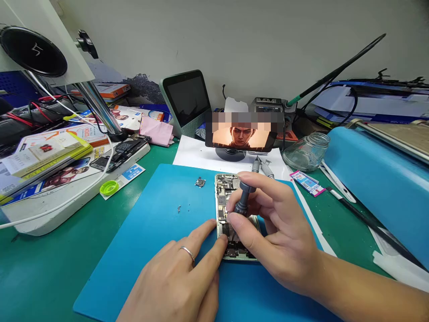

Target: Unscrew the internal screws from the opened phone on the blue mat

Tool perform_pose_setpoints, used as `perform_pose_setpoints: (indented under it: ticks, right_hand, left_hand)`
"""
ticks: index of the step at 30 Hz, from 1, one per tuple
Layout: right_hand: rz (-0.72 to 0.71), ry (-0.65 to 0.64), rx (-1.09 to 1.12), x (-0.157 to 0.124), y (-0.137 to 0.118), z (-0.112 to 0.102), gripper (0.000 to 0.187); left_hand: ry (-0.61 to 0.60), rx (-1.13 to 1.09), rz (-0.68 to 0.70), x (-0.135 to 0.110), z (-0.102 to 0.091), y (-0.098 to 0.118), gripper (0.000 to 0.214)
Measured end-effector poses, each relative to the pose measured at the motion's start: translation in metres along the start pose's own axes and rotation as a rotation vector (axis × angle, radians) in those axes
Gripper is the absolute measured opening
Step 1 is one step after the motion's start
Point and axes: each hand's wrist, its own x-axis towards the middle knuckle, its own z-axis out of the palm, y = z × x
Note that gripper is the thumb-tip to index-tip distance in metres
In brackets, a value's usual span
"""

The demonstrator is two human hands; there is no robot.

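Green tabletop [40,264] bears a blurred label [307,184], right hand [284,228] clamping screwdriver [247,194], left hand [177,273] spread against phone [221,201].

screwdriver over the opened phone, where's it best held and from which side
Probably around its slim grey body, below the wider cap, coming from the right: the screwdriver stands nearly upright over the opened phone, and the left hand is at the phone's left edge. The right hand holds it from that side.

The phone [222,201] lies on the mat [140,237], before the video screen [241,137] and left of the jar [306,152].
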Motion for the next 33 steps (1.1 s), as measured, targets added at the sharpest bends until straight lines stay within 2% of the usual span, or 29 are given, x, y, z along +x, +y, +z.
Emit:
perform_pose_setpoints:
  ticks: [33]
  right_hand:
    - [0.03,-0.005,0.0,0.0001,-0.0011,0.0006,0.065]
  left_hand:
    - [-0.003,-0.021,-0.011,0.0004,-0.002,-0.0004,0.05]
